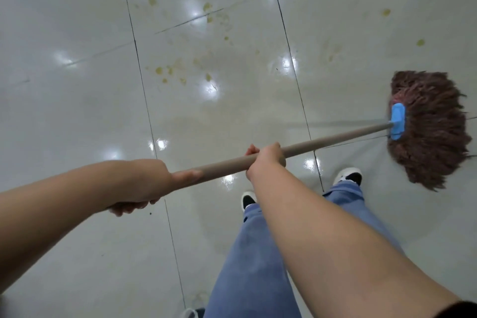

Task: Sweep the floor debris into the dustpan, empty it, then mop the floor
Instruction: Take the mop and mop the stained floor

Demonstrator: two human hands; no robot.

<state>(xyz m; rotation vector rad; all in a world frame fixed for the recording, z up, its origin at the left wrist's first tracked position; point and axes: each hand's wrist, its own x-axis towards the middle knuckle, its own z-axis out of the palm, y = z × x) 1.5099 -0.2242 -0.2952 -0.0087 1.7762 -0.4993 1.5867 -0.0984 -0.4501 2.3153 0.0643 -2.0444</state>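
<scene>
Fingers of both hands are curled round the mop handle [335, 138]: the left hand [144, 186] grips its near end at the left of the frame, and the right hand [264, 160] holds it further along, near the middle.

Largest first, the tiled floor [77, 33] fills the frame, glossy and pale, with dark grout lines running up it. Yellowish stains [165, 73] are scattered over the upper middle tiles, with a few more at the upper right. The brown string mop head [433, 131] lies spread on the floor at the right edge, clamped by a blue bracket [397, 121], well apart from the main patch of stains. The person's shoes [348, 175] and blue trousers [258, 253] stand below the handle.

No dustpan or loose debris shows, so I judge the mopping stage is under way. To do it well, the head should be drawn leftward and up into the stained tiles, pressed flat so the strings drag fully, in overlapping passes. The feet would do best to stay off the wet path, and dried spots may need a second scrub.
</scene>
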